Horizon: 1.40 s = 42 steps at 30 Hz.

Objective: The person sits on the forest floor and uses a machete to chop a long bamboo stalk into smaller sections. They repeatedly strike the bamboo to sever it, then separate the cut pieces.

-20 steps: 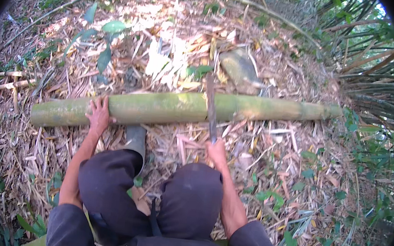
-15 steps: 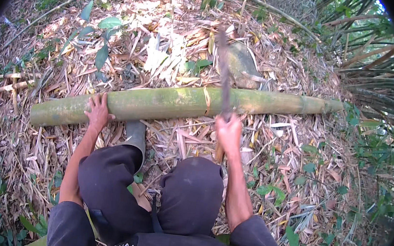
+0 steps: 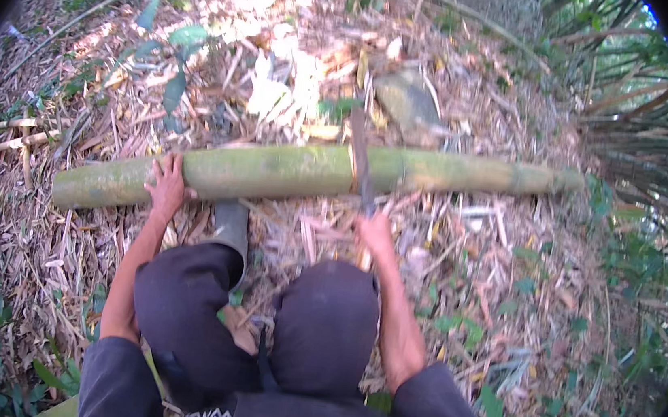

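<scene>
A thick green bamboo pole point(image 3: 273, 171) lies crosswise in front of me. Near its left end, my left hand point(image 3: 167, 185) rests on it with spread fingers. My right hand point(image 3: 374, 233) is closed around the handle of a machete point(image 3: 361, 154). The dark blade lies across the bamboo's top, at or beside a pale notch right of the pole's middle. Whether the edge sits inside that notch I cannot tell. Most of the handle is hidden in my fist.
Dry bamboo leaves cover the ground. Beyond the pole sits a grey stone point(image 3: 406, 100); a leafy seedling point(image 3: 177, 70) grows at the far left. A thin cane point(image 3: 468, 17) arches along the far side. Bamboo stems point(image 3: 645, 119) crowd the far right. My boot point(image 3: 231, 226) is near the pole.
The machete has come down from above the bamboo onto it at the notch, my right hand dropping slightly nearer and left. My left hand has stayed in place.
</scene>
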Each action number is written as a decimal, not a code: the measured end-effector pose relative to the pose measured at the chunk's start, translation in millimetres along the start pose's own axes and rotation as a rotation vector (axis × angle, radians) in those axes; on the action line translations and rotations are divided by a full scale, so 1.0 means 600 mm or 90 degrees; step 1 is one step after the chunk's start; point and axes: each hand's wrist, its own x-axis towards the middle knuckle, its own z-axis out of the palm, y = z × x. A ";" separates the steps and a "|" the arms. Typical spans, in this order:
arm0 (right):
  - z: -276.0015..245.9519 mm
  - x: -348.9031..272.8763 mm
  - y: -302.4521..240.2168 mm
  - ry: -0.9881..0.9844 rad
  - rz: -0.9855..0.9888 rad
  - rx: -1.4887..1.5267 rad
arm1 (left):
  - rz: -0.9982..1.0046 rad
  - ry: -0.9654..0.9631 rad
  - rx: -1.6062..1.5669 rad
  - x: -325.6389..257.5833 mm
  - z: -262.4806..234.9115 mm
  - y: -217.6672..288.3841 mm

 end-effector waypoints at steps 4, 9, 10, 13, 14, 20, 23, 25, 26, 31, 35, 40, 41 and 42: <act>-0.067 -0.074 -0.220 0.230 -0.163 0.118 | -0.017 -0.023 0.004 -0.009 -0.007 0.001; -0.105 -0.091 -0.334 0.428 -0.438 0.438 | -0.013 -0.029 -0.006 -0.010 -0.007 0.005; -0.092 -0.084 -0.296 0.417 -0.415 0.403 | -0.013 -0.024 -0.008 -0.008 -0.007 0.005; -0.001 -0.017 -0.021 0.236 -0.099 -0.115 | 0.000 -0.024 -0.015 -0.007 -0.008 0.022; -0.005 -0.005 0.003 0.038 0.078 -0.180 | -0.003 -0.034 -0.009 -0.013 -0.002 0.023; -0.062 -0.062 -0.169 0.099 -0.076 0.123 | -0.027 -0.023 0.000 -0.011 -0.004 0.006; -0.127 -0.104 -0.304 0.312 -0.298 0.282 | -0.018 -0.018 -0.004 -0.014 -0.008 0.006; -0.147 -0.094 -0.353 0.403 -0.495 0.469 | -0.015 -0.020 -0.004 -0.016 -0.015 0.013; -0.144 -0.091 -0.363 0.466 -0.556 0.528 | -0.014 -0.021 -0.006 -0.017 -0.013 0.014; -0.006 -0.001 0.039 0.100 0.008 -0.232 | 0.006 -0.025 -0.024 -0.013 -0.015 0.041; -0.014 -0.046 -0.059 0.027 0.013 0.009 | -0.020 -0.027 0.001 -0.038 0.017 -0.006; -0.112 -0.104 -0.310 0.251 -0.242 0.313 | -0.012 0.009 -0.002 -0.017 -0.002 0.003; -0.131 -0.101 -0.337 0.328 -0.353 0.364 | -0.009 0.016 -0.002 -0.018 -0.003 0.006; -0.146 -0.095 -0.350 0.408 -0.469 0.410 | -0.006 0.013 -0.006 -0.017 -0.004 0.015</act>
